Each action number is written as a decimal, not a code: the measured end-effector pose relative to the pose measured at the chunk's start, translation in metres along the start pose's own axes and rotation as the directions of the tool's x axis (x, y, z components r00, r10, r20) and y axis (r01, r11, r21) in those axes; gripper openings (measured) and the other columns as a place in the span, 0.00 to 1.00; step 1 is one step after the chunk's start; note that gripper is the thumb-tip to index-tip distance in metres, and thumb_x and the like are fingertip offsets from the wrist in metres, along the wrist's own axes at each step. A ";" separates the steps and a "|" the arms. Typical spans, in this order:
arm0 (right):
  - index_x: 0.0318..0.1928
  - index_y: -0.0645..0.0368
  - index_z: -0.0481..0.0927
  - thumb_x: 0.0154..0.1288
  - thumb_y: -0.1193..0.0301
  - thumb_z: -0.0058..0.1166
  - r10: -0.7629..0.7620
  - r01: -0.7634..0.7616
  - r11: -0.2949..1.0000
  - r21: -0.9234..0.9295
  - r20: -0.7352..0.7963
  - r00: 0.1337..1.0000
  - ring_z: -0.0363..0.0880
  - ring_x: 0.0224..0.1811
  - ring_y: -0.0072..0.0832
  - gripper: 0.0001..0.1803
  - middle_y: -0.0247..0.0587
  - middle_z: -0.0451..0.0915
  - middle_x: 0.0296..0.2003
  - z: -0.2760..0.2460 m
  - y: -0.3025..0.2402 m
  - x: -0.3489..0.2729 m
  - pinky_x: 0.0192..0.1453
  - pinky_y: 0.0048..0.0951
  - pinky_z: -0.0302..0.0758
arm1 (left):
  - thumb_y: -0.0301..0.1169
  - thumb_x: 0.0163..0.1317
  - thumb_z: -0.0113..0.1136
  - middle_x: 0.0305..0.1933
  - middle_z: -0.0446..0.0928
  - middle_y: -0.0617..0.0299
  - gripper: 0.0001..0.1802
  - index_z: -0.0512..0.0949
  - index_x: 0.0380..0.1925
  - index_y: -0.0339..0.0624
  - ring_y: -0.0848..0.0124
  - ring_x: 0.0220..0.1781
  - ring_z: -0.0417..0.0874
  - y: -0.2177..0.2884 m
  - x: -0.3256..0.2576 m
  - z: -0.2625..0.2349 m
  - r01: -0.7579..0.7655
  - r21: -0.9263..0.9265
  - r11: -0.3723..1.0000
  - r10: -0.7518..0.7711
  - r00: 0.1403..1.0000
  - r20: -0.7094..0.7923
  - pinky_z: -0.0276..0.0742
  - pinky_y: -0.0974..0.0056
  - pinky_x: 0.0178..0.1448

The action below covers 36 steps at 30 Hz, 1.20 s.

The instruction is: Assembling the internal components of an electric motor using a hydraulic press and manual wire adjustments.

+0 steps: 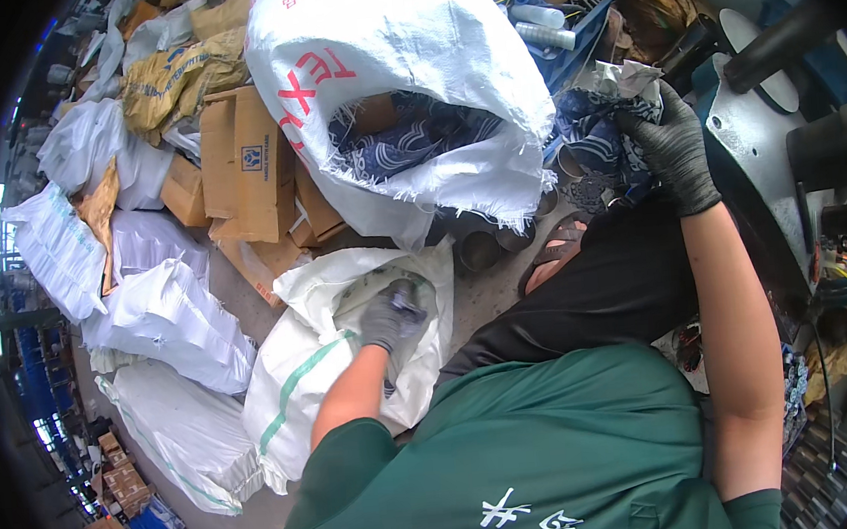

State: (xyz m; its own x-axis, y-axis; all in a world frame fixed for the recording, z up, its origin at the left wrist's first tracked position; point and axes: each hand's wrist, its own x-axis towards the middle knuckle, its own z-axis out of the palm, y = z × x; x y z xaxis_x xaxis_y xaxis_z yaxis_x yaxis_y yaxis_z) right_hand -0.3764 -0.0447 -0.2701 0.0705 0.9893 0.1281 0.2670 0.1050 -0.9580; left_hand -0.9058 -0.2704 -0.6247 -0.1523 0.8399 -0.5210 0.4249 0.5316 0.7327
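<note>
My left hand (394,319), in a grey glove, reaches into the mouth of a white woven sack (293,374) with a green stripe. Its fingers look curled, but what they hold, if anything, is too blurred to name. Off to the right my right hand (678,150), in a dark glove, is closed on a dark blue patterned cloth (592,132). A crumpled whitish piece of paper or plastic (628,79) lies on top of that cloth by the fingertips. Ahead of me, a large white sack (386,39) with red print gapes, with similar patterned cloth (414,141) inside.
Cardboard boxes (247,169) and stuffed white sacks (164,320) crowd the left side. Dark round cups (479,251) stand on the floor by my foot. A metal machine with black cylinders (832,148) borders the right. A blue crate (575,44) with clear plastic rolls sits behind.
</note>
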 end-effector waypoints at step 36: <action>0.65 0.64 0.76 0.61 0.79 0.69 0.076 -0.091 0.980 0.178 0.089 0.993 0.84 0.49 0.25 0.31 0.41 0.85 0.51 -0.019 0.007 -0.005 0.56 0.28 0.82 | 0.45 0.55 0.75 0.70 0.71 0.31 0.62 0.46 0.79 0.33 0.48 0.71 0.77 -0.046 -0.135 -0.125 0.466 0.613 0.638 -0.507 0.853 -0.121 0.73 0.56 0.72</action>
State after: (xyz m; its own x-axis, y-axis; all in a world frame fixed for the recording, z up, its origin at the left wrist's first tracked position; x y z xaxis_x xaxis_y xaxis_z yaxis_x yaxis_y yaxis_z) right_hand -0.3566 -0.0505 -0.2725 0.0043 0.9995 0.0317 0.0845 0.0312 -0.9959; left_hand -1.0164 -0.3942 -0.5336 -0.4534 0.4602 -0.7633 0.7471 0.6632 -0.0439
